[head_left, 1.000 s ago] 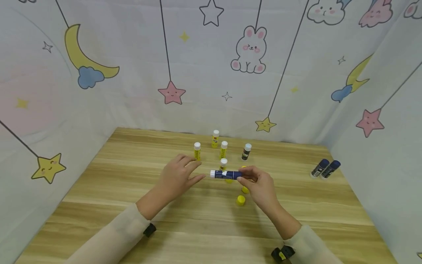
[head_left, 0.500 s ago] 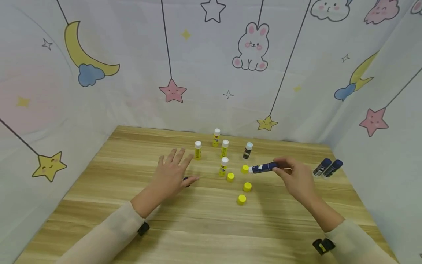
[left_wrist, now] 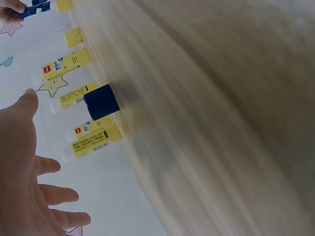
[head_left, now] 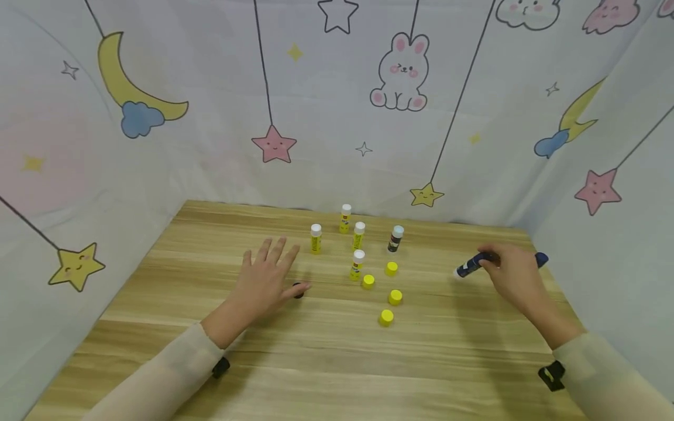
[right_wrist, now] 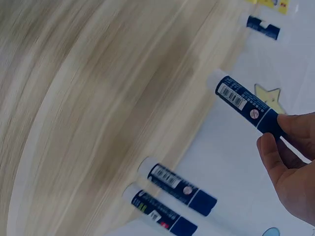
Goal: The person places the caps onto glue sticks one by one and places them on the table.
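My right hand [head_left: 513, 275] pinches a navy glue stick [right_wrist: 241, 101] by its dark cap end. The stick is tilted, its white end pointing left and down, above the right side of the table. Two more navy glue sticks stand side by side just below it in the right wrist view, the nearer-to-hand one [right_wrist: 179, 187] beside the other [right_wrist: 160, 211]; my hand mostly covers them in the head view. My left hand [head_left: 263, 278] hovers with fingers spread and holds nothing. A navy cap [left_wrist: 101, 102] stands on the table by its thumb.
Several yellow glue sticks [head_left: 356, 266] with white tops stand upright mid-table. Several yellow caps [head_left: 387, 317] lie to their right and front. A dark glue stick [head_left: 395, 239] with a pale top stands behind. Printed cloth [head_left: 326, 169] borders the wooden table [head_left: 337, 362].
My right hand has carried the navy glue stick from the middle of the table to the right, near the two standing ones. My left hand has drawn slightly left, its fingers spreading.
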### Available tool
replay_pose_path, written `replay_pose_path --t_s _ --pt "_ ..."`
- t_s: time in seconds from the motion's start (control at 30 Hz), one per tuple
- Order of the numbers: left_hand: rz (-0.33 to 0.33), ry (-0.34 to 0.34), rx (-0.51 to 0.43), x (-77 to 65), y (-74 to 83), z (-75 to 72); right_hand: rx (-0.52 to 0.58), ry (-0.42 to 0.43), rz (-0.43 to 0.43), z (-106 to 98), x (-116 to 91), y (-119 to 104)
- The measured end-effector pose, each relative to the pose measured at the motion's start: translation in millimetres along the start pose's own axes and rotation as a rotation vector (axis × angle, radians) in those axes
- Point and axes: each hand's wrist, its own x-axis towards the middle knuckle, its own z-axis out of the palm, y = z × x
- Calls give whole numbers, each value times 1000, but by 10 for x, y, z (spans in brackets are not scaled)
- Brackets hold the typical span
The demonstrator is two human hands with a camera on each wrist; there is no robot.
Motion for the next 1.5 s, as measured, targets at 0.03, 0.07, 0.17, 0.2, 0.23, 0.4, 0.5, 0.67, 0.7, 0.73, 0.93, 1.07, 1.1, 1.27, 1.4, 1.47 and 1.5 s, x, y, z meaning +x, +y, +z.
replay_pose_path --t_s 0.03,0.07,0.17,0.2,0.23,0.4,0.5,0.67,0.7,0.73,0.93,1.07,1.1,1.27,1.4,1.47,1.5 --pt "-3 -7 -3 -2 -10 0 -16 -12 5 0 15 38" --pt "-7 -14 -5 -3 -21 6 -31 -26 10 3 30 75" --pt "-13 -29 -5 -10 -44 15 -83 -63 26 13 58 174" --pt "-14 -30 -6 -12 -50 15 -102 -67 27 14 64 203" --pt "-14 -30 -9 -13 -55 12 -118 -71 29 14 70 228" --pt "-16 -18 -12 -33 -97 -1 -157 -96 26 -11 90 299" --pt "-19 -17 -12 -53 -132 -3 -152 -118 38 -7 100 314" --pt "-11 -4 -19 -82 -164 -17 -161 -121 30 0 111 345" --pt "-9 -3 -21 -86 -166 -20 -165 -116 25 0 111 354" --pt "-7 -5 -23 -89 -166 -24 -168 -112 22 -1 110 363" --pt "-6 -8 -12 -98 -151 -28 -196 -121 28 -12 111 428" --pt "-20 7 21 -106 -140 -13 -221 -136 34 -12 120 460" --pt "-25 11 29 -109 -138 -8 -224 -139 37 -11 122 460" --pt "-42 28 54 -116 -119 -1 -249 -138 34 -6 132 444" --pt "-59 35 54 -107 -98 -14 -255 -132 30 -13 131 420" --pt "-70 33 53 -99 -87 -19 -255 -134 33 -17 127 411" --pt "-76 34 53 -94 -81 -20 -254 -133 34 -20 124 407"
